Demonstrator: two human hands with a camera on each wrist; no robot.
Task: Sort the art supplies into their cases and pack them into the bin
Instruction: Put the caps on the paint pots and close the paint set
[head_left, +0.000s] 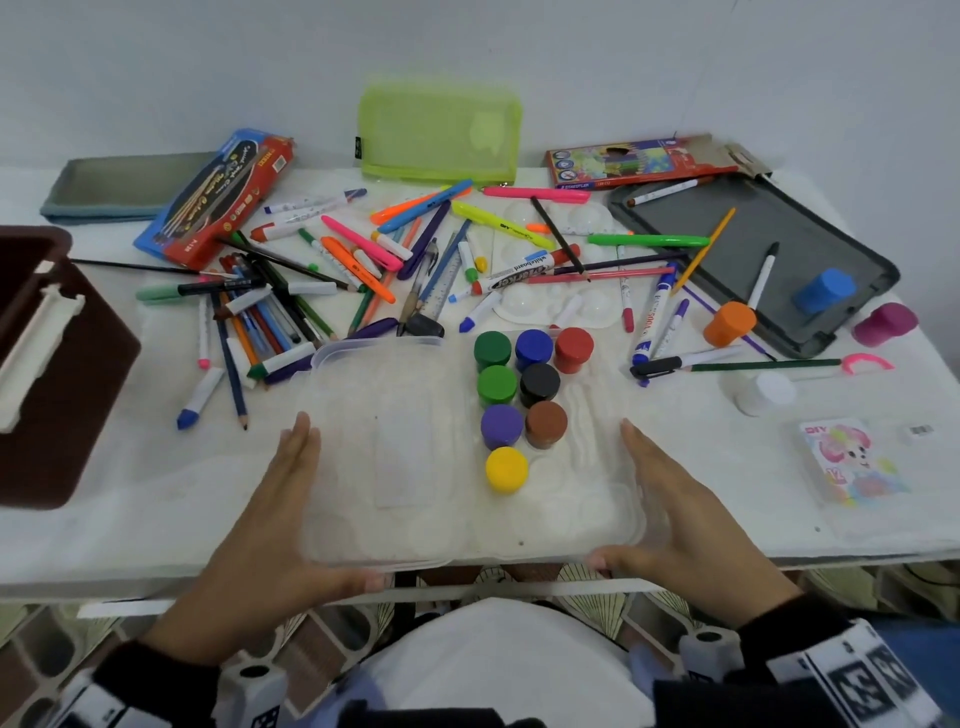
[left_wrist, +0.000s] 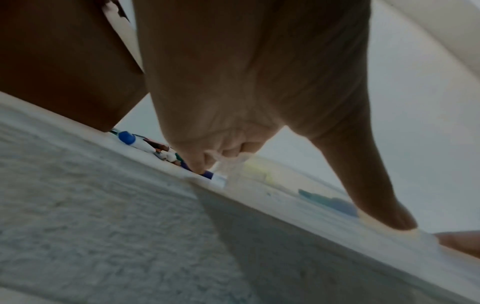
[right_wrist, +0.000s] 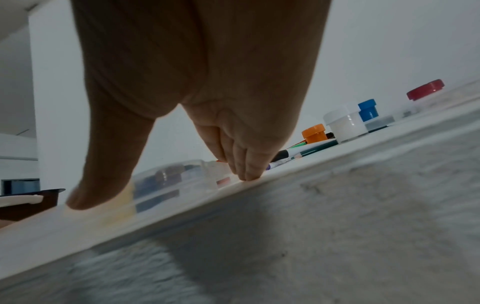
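A clear plastic case lies open at the table's near edge. Its right half holds several paint pots, the nearest one yellow. My left hand presses flat against the case's left side, fingers straight and thumb on the near rim. My right hand mirrors it on the right side. The left wrist view shows the left hand touching the case's rim. In the right wrist view the right hand lies along the case. Orange, blue, magenta and white pots stand loose.
Markers and pencils are strewn behind the case. A brown bin stands left. At the back are a green mesh pouch, a brush box and a pencil box. An open grey case lies right.
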